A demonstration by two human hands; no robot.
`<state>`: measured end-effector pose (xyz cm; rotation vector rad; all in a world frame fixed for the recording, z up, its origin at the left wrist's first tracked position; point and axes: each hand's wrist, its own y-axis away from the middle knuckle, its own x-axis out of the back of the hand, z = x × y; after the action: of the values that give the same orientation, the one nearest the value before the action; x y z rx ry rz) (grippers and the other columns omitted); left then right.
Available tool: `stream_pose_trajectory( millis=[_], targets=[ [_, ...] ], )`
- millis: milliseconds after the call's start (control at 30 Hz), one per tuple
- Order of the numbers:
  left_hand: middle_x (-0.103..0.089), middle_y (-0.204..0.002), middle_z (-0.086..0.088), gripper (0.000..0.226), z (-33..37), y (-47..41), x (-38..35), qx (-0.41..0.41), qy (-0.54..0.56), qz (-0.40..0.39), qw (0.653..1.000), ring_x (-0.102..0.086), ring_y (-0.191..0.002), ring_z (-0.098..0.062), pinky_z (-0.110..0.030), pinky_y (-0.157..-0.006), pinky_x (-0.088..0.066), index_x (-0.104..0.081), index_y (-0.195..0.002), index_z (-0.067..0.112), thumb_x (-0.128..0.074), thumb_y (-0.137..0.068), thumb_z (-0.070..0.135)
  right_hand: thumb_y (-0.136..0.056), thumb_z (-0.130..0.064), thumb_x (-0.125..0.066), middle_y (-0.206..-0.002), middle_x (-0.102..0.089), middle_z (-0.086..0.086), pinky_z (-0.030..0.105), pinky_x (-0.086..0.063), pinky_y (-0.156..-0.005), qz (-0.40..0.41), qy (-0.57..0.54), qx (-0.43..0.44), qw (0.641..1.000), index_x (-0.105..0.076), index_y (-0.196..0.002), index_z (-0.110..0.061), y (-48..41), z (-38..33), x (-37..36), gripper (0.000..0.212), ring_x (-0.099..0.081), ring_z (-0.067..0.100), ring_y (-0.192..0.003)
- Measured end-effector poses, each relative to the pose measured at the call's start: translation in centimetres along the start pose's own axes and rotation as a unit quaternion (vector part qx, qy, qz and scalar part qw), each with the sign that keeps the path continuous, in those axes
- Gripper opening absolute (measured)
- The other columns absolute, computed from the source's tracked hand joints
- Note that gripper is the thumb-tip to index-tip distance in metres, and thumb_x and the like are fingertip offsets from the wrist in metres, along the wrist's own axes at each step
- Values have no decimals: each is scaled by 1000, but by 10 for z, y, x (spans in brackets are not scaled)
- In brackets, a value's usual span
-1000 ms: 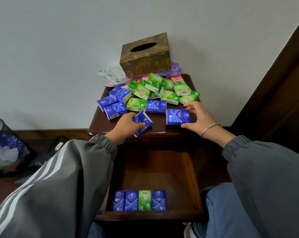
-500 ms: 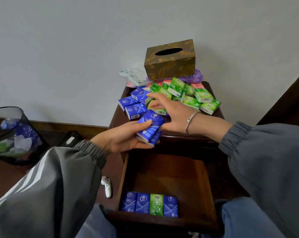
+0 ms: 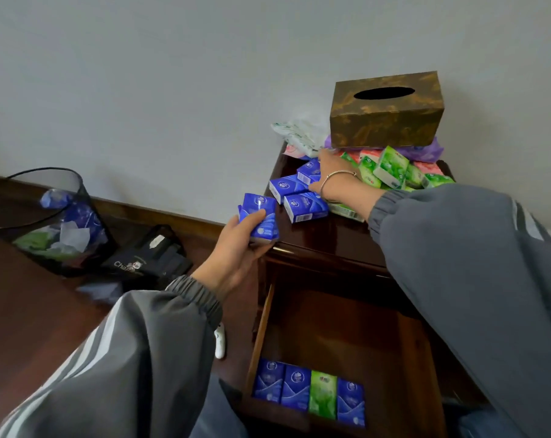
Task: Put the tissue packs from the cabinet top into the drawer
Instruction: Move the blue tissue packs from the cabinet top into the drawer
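Blue tissue packs (image 3: 304,205) and green ones (image 3: 389,167) lie heaped on the dark wooden cabinet top (image 3: 324,237). Off the cabinet's left front corner, my left hand (image 3: 236,248) grips a small stack of blue packs (image 3: 260,218). My right hand (image 3: 329,177) reaches across the top and lies over the blue packs at the back left, fingers stretched toward the wall. Below, the drawer (image 3: 261,327) stands open. A row of three blue packs and a green one (image 3: 323,396) stands at its front.
A brown-gold tissue box (image 3: 386,112) sits on top of the heap at the back, over a purple bag (image 3: 432,150). On the floor to the left are a black mesh wastebasket (image 3: 46,216), a black bag (image 3: 148,260) and a small white object (image 3: 220,343).
My left hand has carried the blue packs left, off the cabinet's front edge. My right hand has reached further back, to the blue packs at the rear left. The view has swung left.
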<state>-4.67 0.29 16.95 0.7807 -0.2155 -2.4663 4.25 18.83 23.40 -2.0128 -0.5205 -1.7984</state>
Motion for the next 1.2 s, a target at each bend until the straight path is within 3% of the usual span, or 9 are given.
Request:
stream_pose_trajectory(
  millis=[100, 200, 300, 467, 667, 833, 1200],
  targets=[
    [-73, -91, -5, 28, -8, -6, 6, -3, -7, 3, 1000, -69, -84, -19, -25, -66, -58, -61, -115, 9, -60, -92, 24, -77, -19, -68, -127, -54, 14, 37, -47, -87, -2, 30, -25, 999, -38, -132, -14, -9, 2, 1, 63, -54, 34, -114],
    [-74, -91, -6, 31, -7, -12, 12, 10, -2, -28, 1000, -70, -86, -20, -29, -77, -59, -61, -118, 8, -58, -92, 25, -73, -16, -70, -132, -51, 11, 37, -45, -94, 18, -47, 42, 998, -41, -134, -16, -11, 13, 9, 68, -50, 31, -119],
    [-74, -93, -6, 32, -7, -15, 16, 18, -5, -52, 998, -70, -89, -20, -33, -89, -56, -61, -118, 8, -58, -92, 26, -70, -9, -76, -130, -51, 4, 28, -44, -90, -96, -179, 145, 968, -35, -139, -19, -1, 21, 21, 81, -49, 20, -118],
    [-74, -102, -6, 29, -9, -17, 19, 13, -8, -59, 998, -72, -89, -16, -31, -85, -57, -62, -115, 11, -60, -92, 29, -71, -16, -76, -132, -44, 10, 34, -37, -102, -162, 81, 286, 941, -41, -138, -16, 11, 10, 20, 75, -45, 25, -120],
    [-75, -99, -6, 28, -9, -14, 17, 3, -16, -51, 999, -71, -87, -17, -28, -77, -59, -62, -113, 11, -60, -92, 29, -61, -19, -85, -127, -49, 9, 45, -46, -93, -225, 115, 256, 933, -39, -126, -18, 5, -3, 21, 80, -52, 30, -108],
    [-72, -105, -9, 34, -7, -9, 14, 1, -28, -36, 999, -70, -90, -19, -28, -77, -58, -60, -118, 10, -61, -91, 30, -51, -30, -90, -117, -43, 7, 36, -44, -84, -198, 117, 274, 934, -38, -118, -15, 8, -5, 8, 86, -44, 22, -94],
    [-73, -101, -5, 29, -7, -9, 13, 1, -46, -29, 999, -70, -87, -15, -29, -77, -57, -60, -114, 14, -61, -91, 32, -66, -46, -79, -122, -46, 10, 34, -39, -93, -170, 32, 275, 946, -41, -129, -12, 23, 11, 4, 82, -46, 25, -110]
  ],
)
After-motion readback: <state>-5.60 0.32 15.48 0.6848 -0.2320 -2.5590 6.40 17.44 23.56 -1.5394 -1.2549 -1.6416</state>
